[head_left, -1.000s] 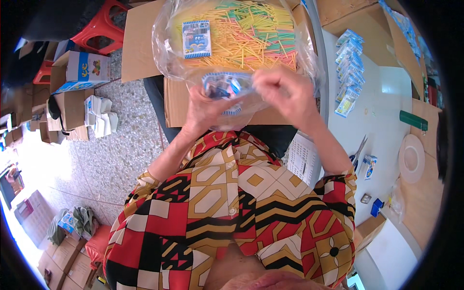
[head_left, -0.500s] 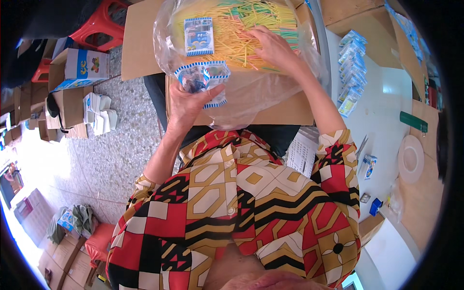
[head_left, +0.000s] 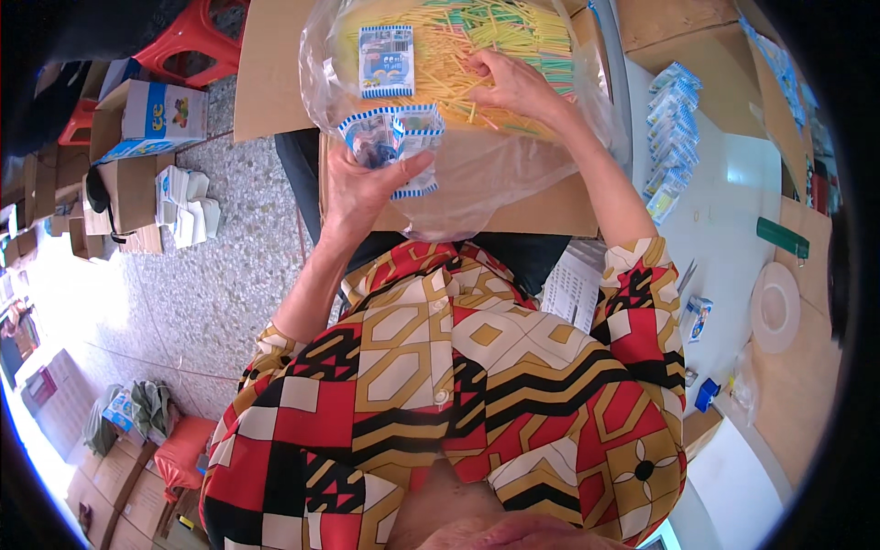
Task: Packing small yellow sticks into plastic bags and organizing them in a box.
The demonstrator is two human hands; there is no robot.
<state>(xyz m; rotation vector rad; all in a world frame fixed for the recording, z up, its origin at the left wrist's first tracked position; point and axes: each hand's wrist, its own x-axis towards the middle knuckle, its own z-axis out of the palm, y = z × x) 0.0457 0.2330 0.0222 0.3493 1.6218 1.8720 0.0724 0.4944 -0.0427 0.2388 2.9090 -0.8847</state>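
A blue-and-white plastic packet (head_left: 414,170) with striped edges is gripped by my left hand (head_left: 359,188), the thumb pressed over its front. It is held above the near side of the clear plastic bag (head_left: 467,179), and its upper edge gapes. Thin yellow, orange, pink and green sticks (head_left: 527,32) fill that bag inside a cardboard box (head_left: 541,218). My right hand (head_left: 521,89) reaches into the sticks from the right, thumb and forefinger apart, its fingertips touching them. Another blue-and-white packet (head_left: 386,61) lies flat on the sticks at the left.
On the white table at right lies a row of filled packets (head_left: 672,137), with a green tool (head_left: 783,237), a round white lid-like disc (head_left: 775,307) and a small blue object (head_left: 707,394). Red stools (head_left: 188,41) and open cartons (head_left: 124,197) stand at left.
My right hand's thumb and forefinger have spread apart among the sticks. The view has shifted slightly; my left hand still holds the packet in much the same place.
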